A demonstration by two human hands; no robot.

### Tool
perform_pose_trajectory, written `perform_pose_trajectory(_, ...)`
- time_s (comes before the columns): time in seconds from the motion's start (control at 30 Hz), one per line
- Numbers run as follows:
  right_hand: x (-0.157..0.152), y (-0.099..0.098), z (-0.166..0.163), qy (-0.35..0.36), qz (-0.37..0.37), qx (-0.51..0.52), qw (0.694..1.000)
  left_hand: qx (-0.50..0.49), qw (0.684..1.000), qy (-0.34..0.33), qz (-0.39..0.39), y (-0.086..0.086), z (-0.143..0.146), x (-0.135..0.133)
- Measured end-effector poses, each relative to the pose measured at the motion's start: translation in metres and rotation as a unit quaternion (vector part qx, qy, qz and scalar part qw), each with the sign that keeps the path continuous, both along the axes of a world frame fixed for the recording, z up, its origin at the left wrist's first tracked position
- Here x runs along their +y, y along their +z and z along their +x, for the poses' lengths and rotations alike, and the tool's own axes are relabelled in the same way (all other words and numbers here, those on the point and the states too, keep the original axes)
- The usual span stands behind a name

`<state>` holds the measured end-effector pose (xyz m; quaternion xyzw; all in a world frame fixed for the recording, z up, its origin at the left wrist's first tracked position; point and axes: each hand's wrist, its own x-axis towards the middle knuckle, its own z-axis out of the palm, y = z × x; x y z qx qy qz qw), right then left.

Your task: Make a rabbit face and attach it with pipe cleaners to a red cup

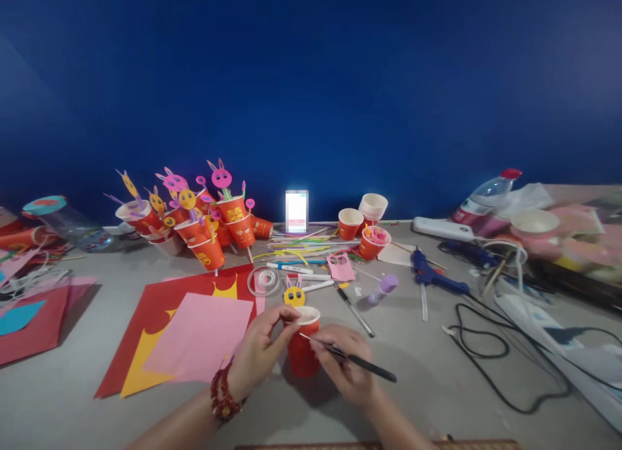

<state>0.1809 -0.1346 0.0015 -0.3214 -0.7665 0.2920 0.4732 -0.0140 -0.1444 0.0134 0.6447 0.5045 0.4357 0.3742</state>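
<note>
A red paper cup (304, 359) with a white rim stands upright on the table in front of me. The thumb and fingers of my left hand (265, 340) are pinched at its upper left side, by the rim. In my right hand (347, 362) is a black-handled craft tool (372, 367) with a thin metal tip. The tip points at the cup's upper side, close to my left fingertips; whether it touches or pierces the wall I cannot tell. Just behind the rim shows a yellow rabbit face (294, 296) with dark eyes.
Pink paper (204, 333) lies over yellow and red sheets at left. Behind them stand decorated red cups (207, 249). A clear tape roll (265, 280), a pen (354, 311), a purple-capped glue stick (383, 288) and a blue glue gun (432, 275) with a looping cord surround the work spot.
</note>
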Motion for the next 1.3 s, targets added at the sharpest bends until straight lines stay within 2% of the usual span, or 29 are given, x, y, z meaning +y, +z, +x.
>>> perform_pose_trajectory(0.17,-0.002,0.001,0.005,-0.011,0.006,0.007,1.000,0.037,0.998,-0.051,0.031,0.002,-0.001,0.003)
perform_pose_trajectory(0.3,0.000,-0.001,0.006,-0.023,0.017,0.004,1.000,0.050,0.996,-0.027,0.073,0.007,-0.005,0.004)
perform_pose_trajectory(0.4,0.002,-0.001,0.005,-0.005,0.013,0.001,1.000,0.047,0.994,-0.009,0.102,0.008,-0.008,0.004)
perform_pose_trajectory(0.57,0.002,0.000,0.004,0.038,-0.003,-0.015,0.999,0.044,0.997,-0.039,0.039,0.006,-0.005,0.002)
perform_pose_trajectory(0.67,0.001,-0.001,0.005,0.037,-0.001,-0.030,0.999,0.063,0.996,-0.057,0.021,0.007,-0.003,0.001)
perform_pose_trajectory(0.9,-0.001,0.000,0.001,-0.013,0.031,0.012,0.999,0.040,0.995,-0.070,0.060,0.010,-0.001,0.002)
perform_pose_trajectory(1.1,-0.003,0.003,-0.002,-0.015,0.023,0.004,1.000,0.012,0.997,-0.034,0.064,0.006,0.004,-0.002)
perform_pose_trajectory(1.3,-0.004,-0.001,-0.002,-0.032,0.021,0.014,0.999,-0.002,0.997,-0.026,0.068,0.005,0.005,-0.003)
